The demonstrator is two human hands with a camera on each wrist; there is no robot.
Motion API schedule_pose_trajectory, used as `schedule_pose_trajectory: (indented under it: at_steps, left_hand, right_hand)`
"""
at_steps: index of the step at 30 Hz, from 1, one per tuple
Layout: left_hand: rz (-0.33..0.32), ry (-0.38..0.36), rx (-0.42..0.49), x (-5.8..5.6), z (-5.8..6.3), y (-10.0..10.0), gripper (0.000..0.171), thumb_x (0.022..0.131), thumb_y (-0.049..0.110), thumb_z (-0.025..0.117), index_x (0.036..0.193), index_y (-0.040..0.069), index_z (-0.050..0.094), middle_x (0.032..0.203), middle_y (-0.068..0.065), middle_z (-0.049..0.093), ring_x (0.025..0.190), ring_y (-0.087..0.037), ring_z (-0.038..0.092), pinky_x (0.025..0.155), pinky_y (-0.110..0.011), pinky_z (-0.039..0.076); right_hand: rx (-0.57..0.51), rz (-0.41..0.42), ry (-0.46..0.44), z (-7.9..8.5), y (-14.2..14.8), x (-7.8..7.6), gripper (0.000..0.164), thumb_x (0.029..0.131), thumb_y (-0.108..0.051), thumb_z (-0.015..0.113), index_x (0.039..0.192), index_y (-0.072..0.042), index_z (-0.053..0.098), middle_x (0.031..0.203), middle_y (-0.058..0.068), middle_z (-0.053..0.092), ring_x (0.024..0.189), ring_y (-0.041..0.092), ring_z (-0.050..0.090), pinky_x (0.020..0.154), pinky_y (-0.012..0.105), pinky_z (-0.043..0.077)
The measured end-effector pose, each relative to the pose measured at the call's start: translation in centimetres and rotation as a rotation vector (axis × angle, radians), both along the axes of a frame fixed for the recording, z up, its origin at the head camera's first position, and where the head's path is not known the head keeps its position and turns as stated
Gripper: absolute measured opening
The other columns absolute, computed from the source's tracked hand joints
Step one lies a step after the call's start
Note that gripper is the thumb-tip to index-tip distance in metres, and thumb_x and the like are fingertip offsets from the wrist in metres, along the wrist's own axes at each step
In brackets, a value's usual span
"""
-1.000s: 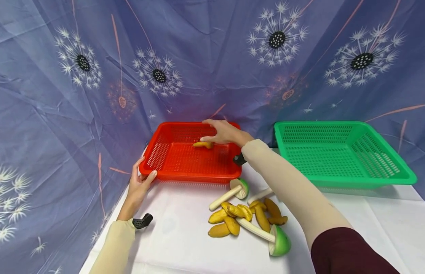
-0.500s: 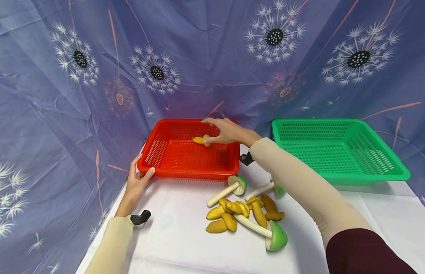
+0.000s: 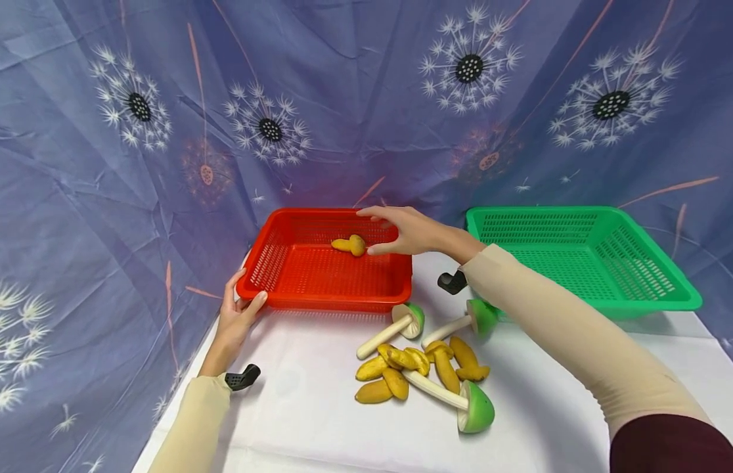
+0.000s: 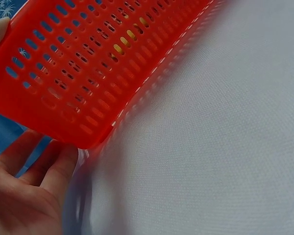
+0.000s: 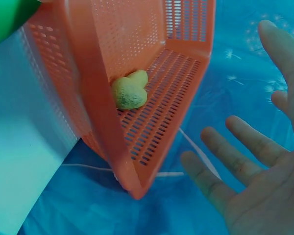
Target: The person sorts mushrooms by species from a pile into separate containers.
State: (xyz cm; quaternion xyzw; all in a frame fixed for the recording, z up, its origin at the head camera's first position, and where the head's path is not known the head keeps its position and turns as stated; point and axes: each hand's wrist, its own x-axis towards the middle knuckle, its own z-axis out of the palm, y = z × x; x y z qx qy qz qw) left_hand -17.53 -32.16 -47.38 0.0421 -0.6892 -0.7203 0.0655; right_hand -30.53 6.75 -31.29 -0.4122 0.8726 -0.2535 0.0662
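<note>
My left hand (image 3: 233, 325) grips the front left corner of the red basket (image 3: 337, 303), thumb on the front rim and fingers around the left side. In the left wrist view, its fingers (image 4: 59, 171) touch the corner from below. My right hand (image 3: 410, 230) hangs over the basket's right side with fingers spread and nothing held. A yellow mushroom (image 3: 356, 246) lies inside the basket towards the back, just left of the right thumb. The right wrist view shows this mushroom (image 5: 130, 93) apart from the fingers.
A green basket (image 3: 585, 305) stands to the right. In front lie several yellow mushrooms (image 3: 374, 392) in a pile, with green-capped mushrooms (image 3: 477, 408) on and behind it. A brownish mushroom (image 3: 466, 355) lies at the pile's right. Patterned blue cloth (image 3: 355, 118) hangs behind.
My right hand has let go of the yellow mushroom in the red basket and drawn back to the right. My left hand stays on the basket corner.
</note>
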Motion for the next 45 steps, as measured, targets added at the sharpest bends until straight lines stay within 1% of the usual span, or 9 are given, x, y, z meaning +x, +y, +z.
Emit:
schedule_pose_trajectory:
  at_steps: [9,15,17,26,29,33,39,43,45]
  left_hand:
    - [0.004,0.009,-0.008,0.2,0.1,0.1,0.078,0.101,0.015,0.068,0.161,0.035,0.022,0.152,-0.017,0.037,0.118,-0.008,0.056,0.1,-0.022,0.05]
    - [0.008,-0.008,-0.012,0.1,0.1,0.2,0.078,0.1,0.017,0.069,0.16,0.036,0.023,0.15,-0.017,0.039,0.117,-0.007,0.057,0.101,-0.023,0.05]
    - [0.009,-0.012,-0.006,0.2,0.1,0.2,0.078,0.1,0.017,0.069,0.16,0.036,0.023,0.149,-0.016,0.04,0.117,-0.008,0.056,0.101,-0.024,0.05]
    - [0.001,0.0,0.049,0.3,-0.2,0.1,0.077,0.101,0.013,0.067,0.16,0.036,0.024,0.153,-0.016,0.036,0.123,-0.012,0.055,0.103,-0.031,0.051]
    - [-0.002,0.007,0.051,0.1,-0.3,0.2,0.077,0.101,0.013,0.067,0.16,0.035,0.024,0.154,-0.018,0.036,0.121,-0.01,0.057,0.103,-0.032,0.051]
    - [-0.001,0.001,0.047,0.0,-0.2,0.4,0.076,0.101,0.015,0.067,0.16,0.036,0.023,0.153,-0.019,0.038,0.12,-0.009,0.059,0.103,-0.032,0.052]
    - [-0.005,-0.006,0.058,0.0,0.0,0.5,0.077,0.102,0.014,0.066,0.161,0.035,0.022,0.154,-0.018,0.037,0.119,-0.008,0.059,0.103,-0.032,0.051]
    - [-0.004,0.001,0.063,-0.1,-0.1,0.5,0.077,0.102,0.013,0.066,0.161,0.034,0.022,0.154,-0.019,0.037,0.12,-0.009,0.058,0.104,-0.031,0.051]
    - [-0.001,0.004,0.063,-0.1,-0.1,0.5,0.077,0.101,0.013,0.066,0.161,0.035,0.022,0.153,-0.018,0.037,0.121,-0.009,0.057,0.104,-0.031,0.051]
  right_hand:
    - [-0.014,0.073,0.002,-0.2,2.9,3.0,0.077,0.092,-0.043,0.078,0.157,-0.027,0.041,0.151,0.001,0.05,0.134,0.023,0.051,0.107,0.053,0.046]
    - [-0.02,0.11,-0.051,-0.8,4.7,5.3,0.075,0.093,-0.041,0.077,0.157,-0.027,0.042,0.155,-0.001,0.047,0.135,0.021,0.049,0.094,0.046,0.054]
    - [-0.02,0.118,-0.064,-0.9,5.1,6.1,0.075,0.092,-0.039,0.078,0.157,-0.027,0.042,0.156,-0.001,0.046,0.134,0.02,0.05,0.094,0.046,0.054]
    - [-0.016,0.162,-0.078,-1.6,6.6,9.1,0.073,0.092,-0.03,0.08,0.156,-0.026,0.044,0.153,-0.002,0.049,0.115,0.018,0.06,0.09,0.039,0.056]
    - [-0.008,0.185,-0.09,-2.3,7.1,9.8,0.074,0.091,-0.03,0.081,0.155,-0.023,0.045,0.149,-0.003,0.053,0.113,0.016,0.061,0.089,0.037,0.056]
    - [-0.007,0.233,-0.145,-3.4,7.5,10.7,0.074,0.09,-0.027,0.082,0.155,-0.02,0.046,0.146,-0.004,0.055,0.117,0.021,0.062,0.092,0.039,0.055]
    - [0.029,0.242,-0.31,-5.5,7.1,11.8,0.076,0.09,-0.016,0.082,0.154,-0.031,0.046,0.144,-0.005,0.055,0.12,0.02,0.057,0.095,0.038,0.055]
    - [0.063,0.25,-0.372,-6.8,6.7,12.2,0.076,0.087,-0.008,0.083,0.153,-0.024,0.047,0.146,0.002,0.055,0.115,0.026,0.06,0.092,0.042,0.058]
    - [0.086,0.258,-0.359,-7.4,6.4,12.3,0.074,0.087,-0.008,0.084,0.151,-0.02,0.049,0.144,0.003,0.056,0.107,0.029,0.063,0.09,0.04,0.058]
